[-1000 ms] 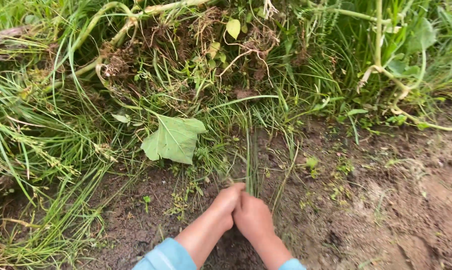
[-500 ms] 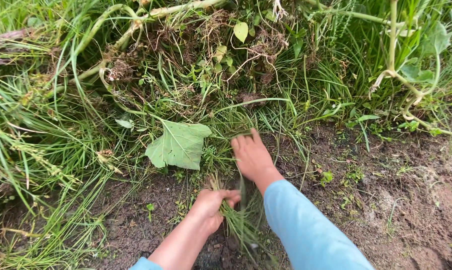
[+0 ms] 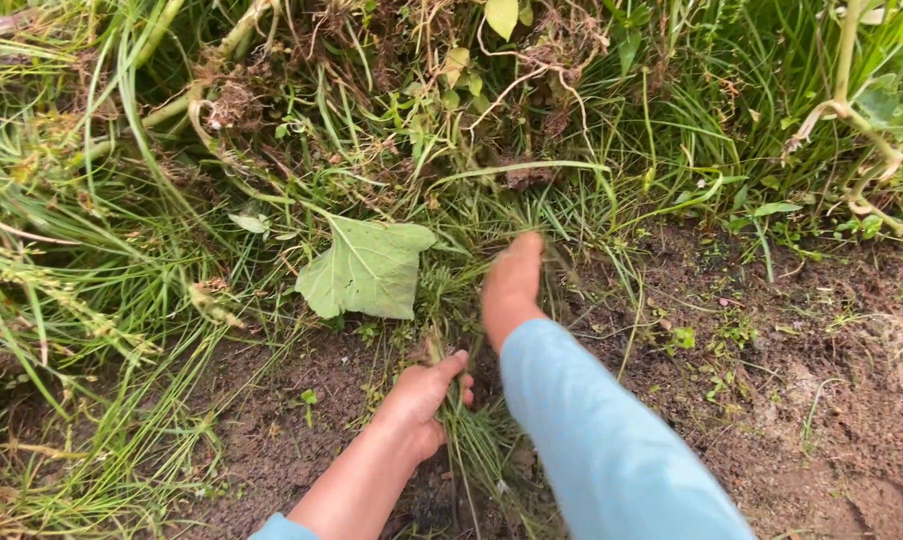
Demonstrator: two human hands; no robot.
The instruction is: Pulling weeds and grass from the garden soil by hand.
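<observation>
Bare brown soil [image 3: 772,400] fills the lower right, bordered above and to the left by tangled weeds [image 3: 122,250]. A broad green leaf [image 3: 370,268] lies flat at the border. The right hand [image 3: 513,282] reaches into the grass beside that leaf; its fingers are blurred, grip undetermined. The left hand [image 3: 419,397] has its fingers clamped on a grass tuft [image 3: 472,440] at ground level.
</observation>
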